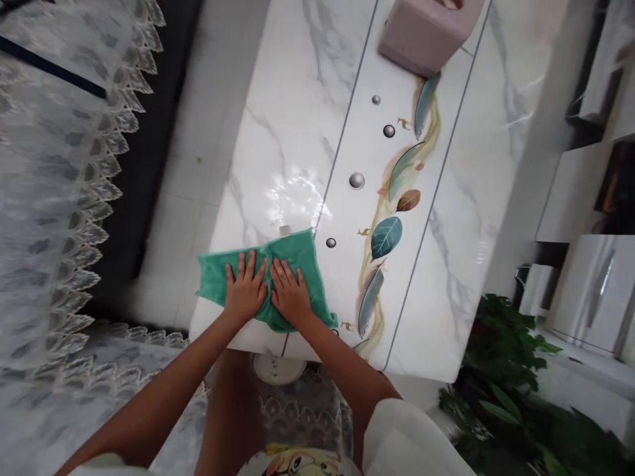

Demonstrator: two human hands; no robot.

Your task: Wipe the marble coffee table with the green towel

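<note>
A green cloth (297, 254) lies spread over the near left corner of a white marble-patterned table (292, 125). Part of the cloth hangs past the table's left edge. My left hand (245, 291) rests flat on the cloth with its fingers apart. Close beside it, my right hand (290, 294) also presses flat on the cloth, fingers stretched out. The thumbs are near each other over a fold. A small pale piece (284, 231) shows at the cloth's far edge.
A pink tissue box (429, 33) stands toward the table's far end. Leaf designs run along the tabletop. Lace-edged covers (54, 198) drape the seating at left. Green plants (510, 350) are at the right, near white furniture (590, 291). A round white stool (278, 369) sits below the near edge.
</note>
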